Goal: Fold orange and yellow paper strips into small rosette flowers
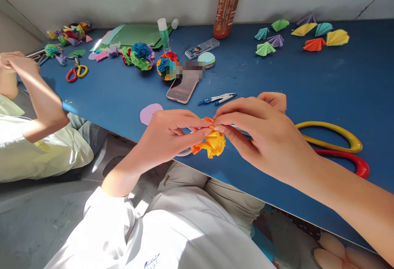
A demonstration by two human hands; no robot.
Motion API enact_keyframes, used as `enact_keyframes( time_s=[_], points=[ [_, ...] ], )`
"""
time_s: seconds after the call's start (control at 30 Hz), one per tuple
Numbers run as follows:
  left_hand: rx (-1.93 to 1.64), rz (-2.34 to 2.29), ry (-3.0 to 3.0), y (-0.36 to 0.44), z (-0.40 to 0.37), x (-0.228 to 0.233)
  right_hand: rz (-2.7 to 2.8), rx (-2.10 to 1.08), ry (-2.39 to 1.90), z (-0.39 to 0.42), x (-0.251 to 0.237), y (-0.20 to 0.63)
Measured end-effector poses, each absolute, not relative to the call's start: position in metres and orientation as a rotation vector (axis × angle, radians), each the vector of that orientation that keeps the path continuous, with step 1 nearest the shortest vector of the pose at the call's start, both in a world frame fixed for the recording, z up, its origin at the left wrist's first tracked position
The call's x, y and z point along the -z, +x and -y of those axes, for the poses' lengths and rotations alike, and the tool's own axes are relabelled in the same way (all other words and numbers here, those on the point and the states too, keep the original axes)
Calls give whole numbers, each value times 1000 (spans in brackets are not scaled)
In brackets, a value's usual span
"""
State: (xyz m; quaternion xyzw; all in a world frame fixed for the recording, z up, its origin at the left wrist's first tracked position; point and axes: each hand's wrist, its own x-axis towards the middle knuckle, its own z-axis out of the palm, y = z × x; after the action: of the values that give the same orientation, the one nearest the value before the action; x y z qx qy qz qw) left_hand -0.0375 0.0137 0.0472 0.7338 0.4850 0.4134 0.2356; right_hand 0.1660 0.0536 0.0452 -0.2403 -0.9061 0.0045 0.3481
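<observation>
My left hand (177, 131) reaches in from the left, its thumb and fingertips pinching a small piece of pleated yellow and orange paper (215, 144). From the other side my right hand (260, 127) pinches the top of the same paper piece. The fingertips of both hands meet there, above the table's front edge, and cover part of the paper. Large scissors with yellow and red handles (341, 152) lie under and beside my right hand, their blades mostly hidden. A light purple paper disc (150, 113) lies just beyond my left hand.
Two pens (217, 99), a phone (183, 86) and multicoloured paper balls (142, 56) lie beyond my hands. Folded paper fans (314, 44) sit at the back right. A bottle (227, 6) and a glue stick (163, 35) stand behind. Another person's arm (43, 88) is at left.
</observation>
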Motion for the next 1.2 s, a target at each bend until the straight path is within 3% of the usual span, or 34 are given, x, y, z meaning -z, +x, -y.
enact_keyframes(
  time_s=[0.7, 1.2],
  points=[
    [-1163, -1263, 1739, -26, -14, -44, 2274, 43, -817, -40, -46, 161],
    [-1610, -1106, 1883, -23, -18, -34, 2268, -3, -790, -42, -57, 162]
  ],
)
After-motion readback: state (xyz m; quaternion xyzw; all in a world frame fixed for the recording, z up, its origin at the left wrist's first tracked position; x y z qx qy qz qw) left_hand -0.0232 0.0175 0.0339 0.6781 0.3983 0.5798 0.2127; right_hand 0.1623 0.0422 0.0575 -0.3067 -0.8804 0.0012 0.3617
